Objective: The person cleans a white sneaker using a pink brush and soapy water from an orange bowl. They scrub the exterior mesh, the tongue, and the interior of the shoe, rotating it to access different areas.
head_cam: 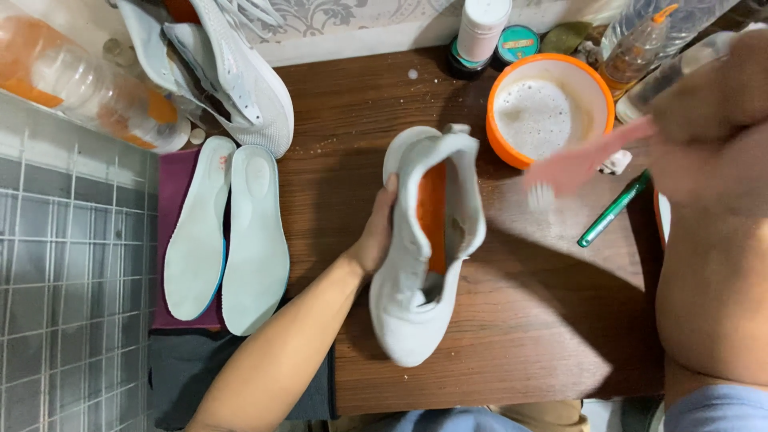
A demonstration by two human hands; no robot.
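My left hand [376, 232] grips the side of a white sneaker [420, 272] with an orange lining, holding it on the wooden table [520, 320] with its opening facing up. My right hand [704, 112] is raised at the right, blurred, and holds a pink brush [572, 168] whose white bristles point down just right of the shoe. An orange bowl [550, 108] of foamy white liquid stands behind the brush.
The second white sneaker [240, 76] lies at the back left. Two pale insoles [228, 240] rest on a purple cloth. A green toothbrush [612, 210] lies at the right. Bottles and jars [484, 32] line the back edge. Grey tiles cover the left side.
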